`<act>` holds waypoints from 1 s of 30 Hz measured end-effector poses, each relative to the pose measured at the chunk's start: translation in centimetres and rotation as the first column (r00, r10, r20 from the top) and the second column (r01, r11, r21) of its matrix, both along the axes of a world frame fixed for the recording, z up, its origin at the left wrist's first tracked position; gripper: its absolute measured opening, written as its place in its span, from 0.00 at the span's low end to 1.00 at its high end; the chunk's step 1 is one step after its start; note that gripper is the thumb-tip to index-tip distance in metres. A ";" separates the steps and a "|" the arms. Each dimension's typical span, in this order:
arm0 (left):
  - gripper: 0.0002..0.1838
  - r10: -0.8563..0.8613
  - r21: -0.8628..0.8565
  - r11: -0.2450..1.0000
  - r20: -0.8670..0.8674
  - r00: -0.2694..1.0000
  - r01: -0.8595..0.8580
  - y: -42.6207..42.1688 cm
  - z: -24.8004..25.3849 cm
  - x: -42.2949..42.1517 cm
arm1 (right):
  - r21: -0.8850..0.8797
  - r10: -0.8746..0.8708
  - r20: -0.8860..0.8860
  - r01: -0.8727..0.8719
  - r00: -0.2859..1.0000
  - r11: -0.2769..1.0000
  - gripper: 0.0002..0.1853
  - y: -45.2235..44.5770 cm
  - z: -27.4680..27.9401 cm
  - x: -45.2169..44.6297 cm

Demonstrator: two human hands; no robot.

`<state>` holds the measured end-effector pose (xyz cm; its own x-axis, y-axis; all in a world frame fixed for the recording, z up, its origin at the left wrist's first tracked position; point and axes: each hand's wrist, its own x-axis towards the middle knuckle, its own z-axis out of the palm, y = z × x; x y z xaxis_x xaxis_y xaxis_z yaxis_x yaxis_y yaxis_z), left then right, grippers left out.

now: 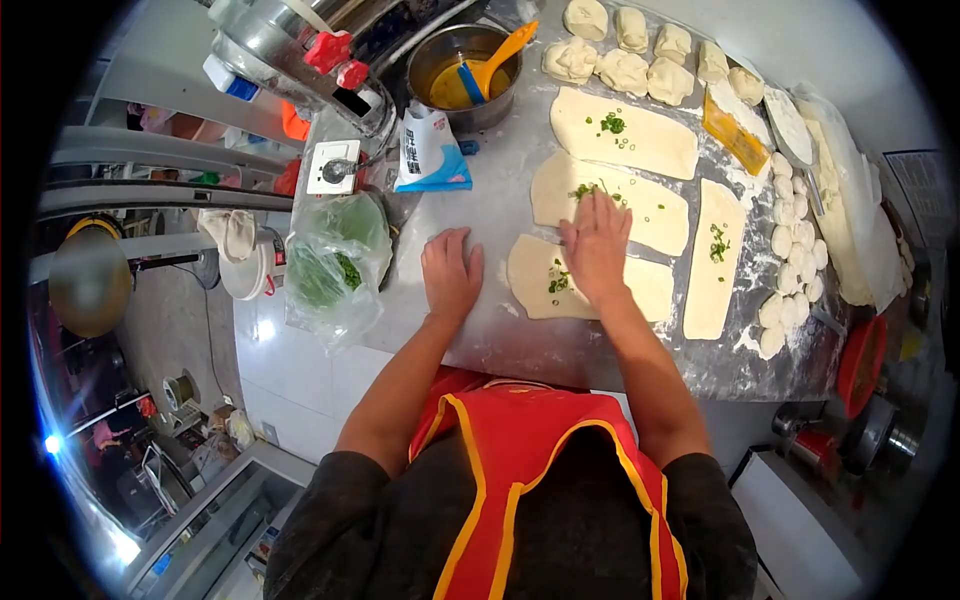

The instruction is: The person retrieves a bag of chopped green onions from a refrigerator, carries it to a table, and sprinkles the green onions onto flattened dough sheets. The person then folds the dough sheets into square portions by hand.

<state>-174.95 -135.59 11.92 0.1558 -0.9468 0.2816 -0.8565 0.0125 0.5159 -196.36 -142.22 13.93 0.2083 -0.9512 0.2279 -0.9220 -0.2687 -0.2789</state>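
Four views' worth of detail sits in the head view, where several flat dough sheets lie on the metal table, each with a small patch of chopped scallions. My right hand reaches over the middle dough sheet, fingers stretched out on the scallions there; part of that patch is hidden. Resting on the bare metal left of the sheets is my left hand, holding nothing, with its thumb apart from the fingers. The lower dough sheet lies partly beneath my right wrist. A narrow sheet lies to the right.
A plastic bag with greens stands at left. Behind are a packet and a pot holding yellow liquid and an orange-handled brush. Dough lumps line the back; small dough balls and a scraper lie right.
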 end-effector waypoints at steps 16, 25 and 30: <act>0.18 -0.007 0.026 1.000 -0.005 1.000 0.007 -0.2 0.1 0.1 | 0.072 -0.158 -0.142 0.170 0.977 0.983 0.26 0.6 0.9 -7.5; 0.19 -0.002 -0.035 0.999 0.033 0.999 0.003 -0.4 0.1 -0.2 | -0.007 -0.104 -0.021 0.104 0.994 0.995 0.27 -10.7 -0.1 -4.8; 0.18 -0.009 -0.029 1.000 0.031 0.999 0.010 -0.5 0.4 -0.2 | 0.049 -0.076 -0.013 0.076 0.997 0.996 0.26 -12.7 -1.5 -2.3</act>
